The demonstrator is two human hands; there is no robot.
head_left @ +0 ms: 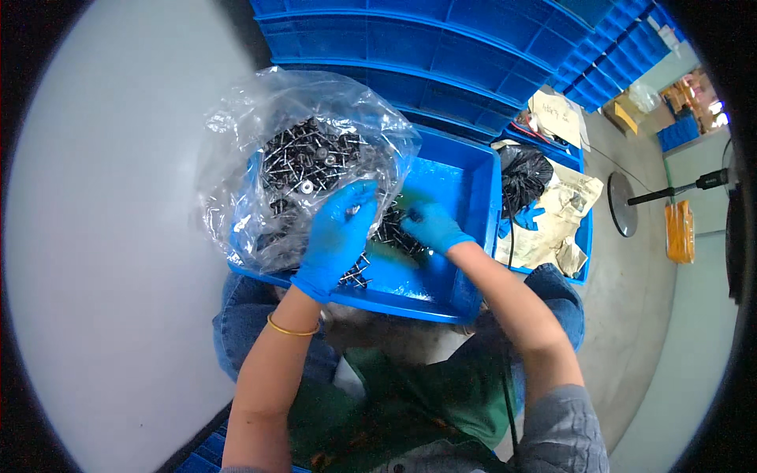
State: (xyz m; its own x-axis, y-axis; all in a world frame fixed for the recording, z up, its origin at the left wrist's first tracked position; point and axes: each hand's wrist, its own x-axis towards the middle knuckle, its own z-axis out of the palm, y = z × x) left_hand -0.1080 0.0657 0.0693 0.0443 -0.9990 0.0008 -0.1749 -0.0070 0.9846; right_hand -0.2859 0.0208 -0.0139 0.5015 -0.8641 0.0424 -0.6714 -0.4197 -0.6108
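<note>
A blue plastic tray (479,181) lies across my lap. In its left part sits an open clear plastic bag (229,209), with many small metal pins with black heads (303,158) inside. My left hand (335,240), in a blue glove, is over the bag's near right edge. Its fingers are curled in, with a small shiny bit between them that I cannot make out. My right hand (438,227), gloved too, reaches down at a loose pile of the same pins (390,231) on the tray floor. Its fingertips are blurred against the dark pins.
Stacked blue crates (410,47) rise right behind the tray. To the right, another blue bin holds a black plastic bag (524,173), crumpled brown paper (560,213) and a blue glove. A stand with a round dark base (621,205) is on the floor further right.
</note>
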